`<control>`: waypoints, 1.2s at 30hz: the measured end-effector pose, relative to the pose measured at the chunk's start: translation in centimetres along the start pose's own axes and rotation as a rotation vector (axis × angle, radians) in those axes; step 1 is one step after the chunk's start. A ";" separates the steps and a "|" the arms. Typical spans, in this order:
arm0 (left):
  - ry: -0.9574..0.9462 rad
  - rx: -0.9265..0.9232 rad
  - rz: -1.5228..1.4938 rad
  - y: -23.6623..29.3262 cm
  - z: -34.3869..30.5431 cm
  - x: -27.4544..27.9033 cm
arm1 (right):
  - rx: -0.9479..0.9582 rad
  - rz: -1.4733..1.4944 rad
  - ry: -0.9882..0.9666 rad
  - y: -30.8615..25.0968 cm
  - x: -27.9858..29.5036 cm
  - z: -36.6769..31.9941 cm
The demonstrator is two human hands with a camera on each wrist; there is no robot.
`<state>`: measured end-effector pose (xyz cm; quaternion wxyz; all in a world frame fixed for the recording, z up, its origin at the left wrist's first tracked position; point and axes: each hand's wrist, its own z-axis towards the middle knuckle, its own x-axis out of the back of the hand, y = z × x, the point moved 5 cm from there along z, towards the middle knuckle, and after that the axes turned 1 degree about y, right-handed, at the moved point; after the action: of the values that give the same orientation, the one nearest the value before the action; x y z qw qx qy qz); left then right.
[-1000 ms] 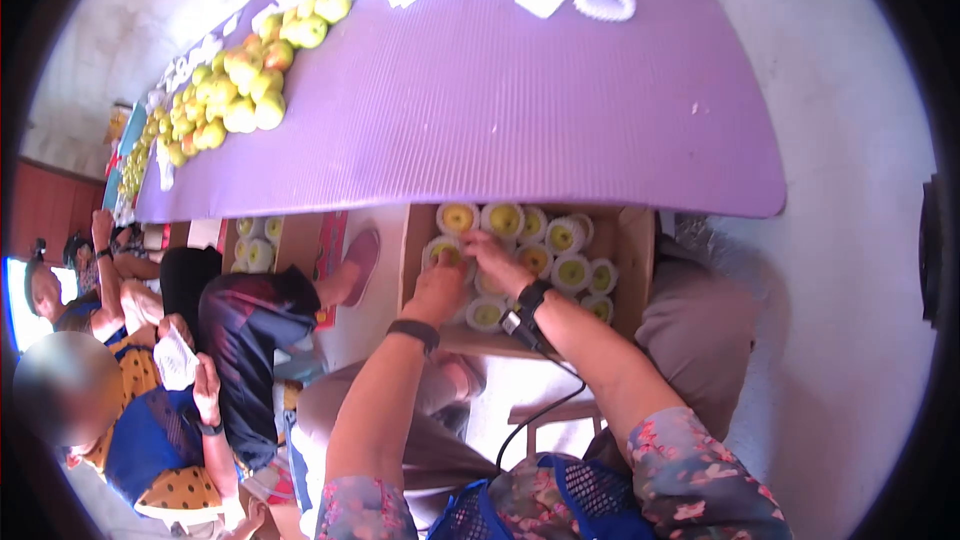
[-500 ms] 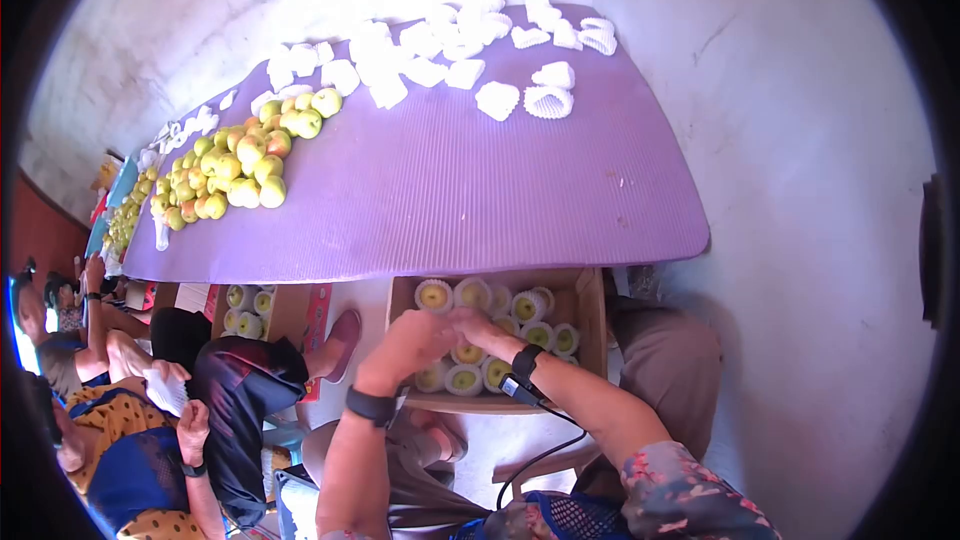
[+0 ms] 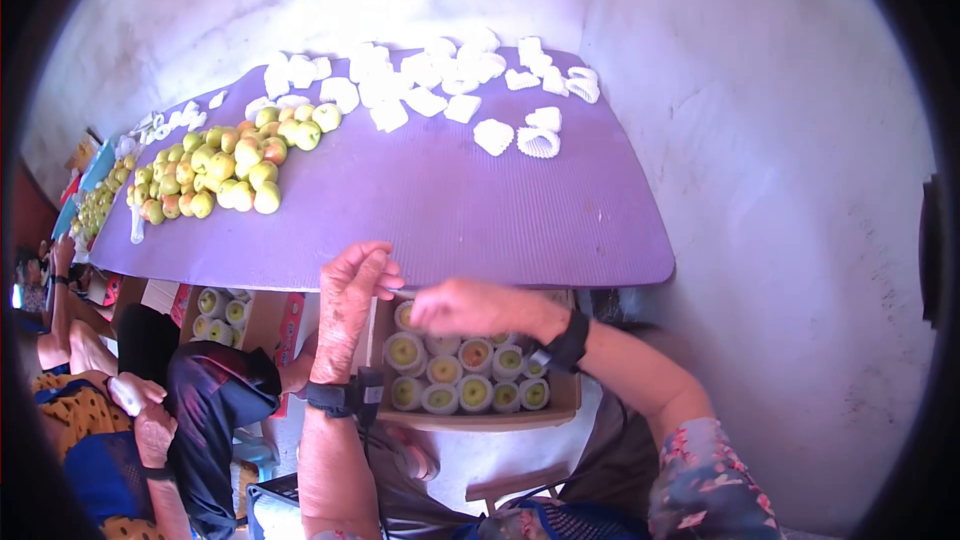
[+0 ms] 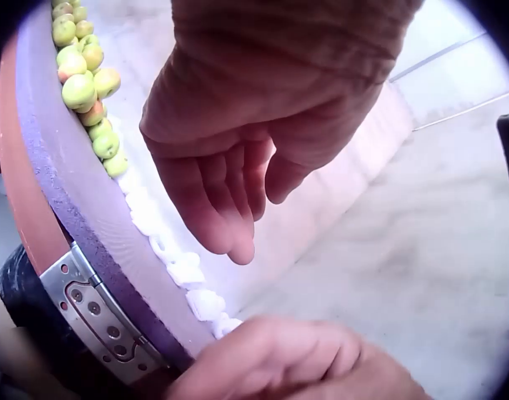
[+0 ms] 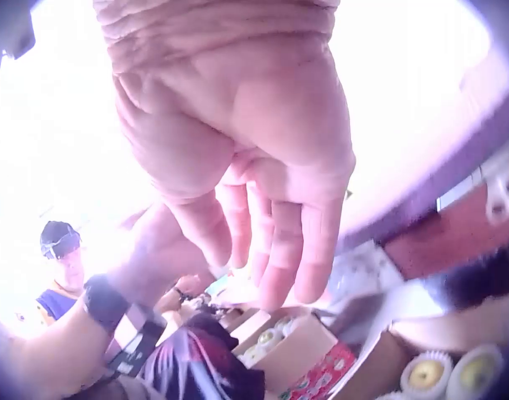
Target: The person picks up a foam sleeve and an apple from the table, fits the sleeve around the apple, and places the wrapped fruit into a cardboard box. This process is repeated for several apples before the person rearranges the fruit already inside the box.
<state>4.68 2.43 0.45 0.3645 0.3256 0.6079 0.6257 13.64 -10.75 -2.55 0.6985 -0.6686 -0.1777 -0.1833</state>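
My left hand (image 3: 350,290) is raised at the front edge of the purple-matted table (image 3: 450,230), its fingers loosely bent. Nothing shows between those fingers (image 4: 229,196) in the left wrist view. Close to its right, my right hand (image 3: 480,308) hangs over the far side of a cardboard box (image 3: 500,420), slightly blurred. In the right wrist view its fingers (image 5: 283,250) droop loosely around no object. Inside the box, yellow-green apples (image 3: 474,354) in white foam nets sit in rows. The right hand hides part of the back row.
Bare apples (image 3: 220,165) lie heaped on the table's left. White foam nets (image 3: 425,75) are scattered along the back. Another box of netted apples (image 3: 225,310) stands left, near a seated person's knees (image 3: 215,380). A wall (image 3: 760,190) bounds the right side.
Both hands have come up from among the netted apples; the left has moved left toward the table edge. The head view has shifted, showing more of the wall behind the table.
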 end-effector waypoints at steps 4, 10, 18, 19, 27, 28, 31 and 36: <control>-0.041 0.017 0.035 -0.6 0.1 -0.1 | -0.021 -0.588 0.347 -0.3 9.7 -0.1; -0.091 0.060 0.184 -1.9 0.2 -1.5 | -0.447 -1.091 0.382 4.7 17.0 -0.5; -0.080 -0.065 0.386 -1.8 0.6 -2.6 | -0.554 -1.088 0.293 9.8 20.6 2.0; -0.076 -0.074 0.392 -1.9 0.6 -2.6 | -0.545 -1.080 0.305 10.3 20.8 2.1; -0.064 -0.159 0.492 -2.2 0.8 -2.8 | -0.529 -0.988 0.386 13.8 21.7 3.5; -0.069 -0.152 0.479 -2.1 0.8 -2.9 | -0.518 -0.990 0.412 13.8 21.8 3.6; -0.074 -0.183 0.462 -1.6 0.9 -3.3 | -0.434 -0.993 0.544 13.6 22.5 3.6; 0.022 -0.191 0.477 -1.0 0.9 -2.5 | -0.116 -0.754 0.791 9.8 21.3 4.6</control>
<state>6.83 0.74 -0.43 0.2293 0.4171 0.4561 0.7519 36.97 -6.19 -0.38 0.5601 -0.4760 -0.1183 -0.6676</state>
